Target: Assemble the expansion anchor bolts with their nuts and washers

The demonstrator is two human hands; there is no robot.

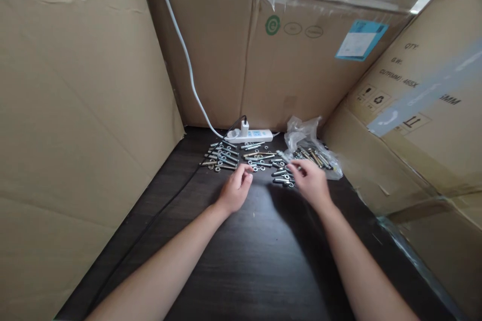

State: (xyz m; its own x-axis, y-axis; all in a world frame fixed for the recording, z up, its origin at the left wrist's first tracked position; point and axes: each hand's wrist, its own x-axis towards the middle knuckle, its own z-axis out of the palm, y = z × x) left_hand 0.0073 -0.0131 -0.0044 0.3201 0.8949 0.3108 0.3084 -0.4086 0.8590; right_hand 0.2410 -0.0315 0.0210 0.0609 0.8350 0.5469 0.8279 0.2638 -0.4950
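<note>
My right hand (311, 183) pinches a silvery bolt (281, 155) between thumb and fingertips, lifted above the dark table. Below and left of that hand lie more bolts with washers (283, 178). My left hand (235, 189) is curled, thumb and forefinger close together, just in front of the middle group of bolts and washers (259, 157). Whatever its fingers hold, if anything, is too small or hidden to make out. Further left, rows of bolts with washers (225, 157) are laid out. A clear plastic bag (333, 168) with several loose bolts (316, 157) lies beyond my right hand.
A white power strip (259, 135) with a plugged-in charger (244, 128) stands behind the bolts. Its white cable (184, 50) rises along the back. A black cable (158, 213) crosses the dark table (256, 261) at left. Cardboard walls (214, 60) enclose three sides.
</note>
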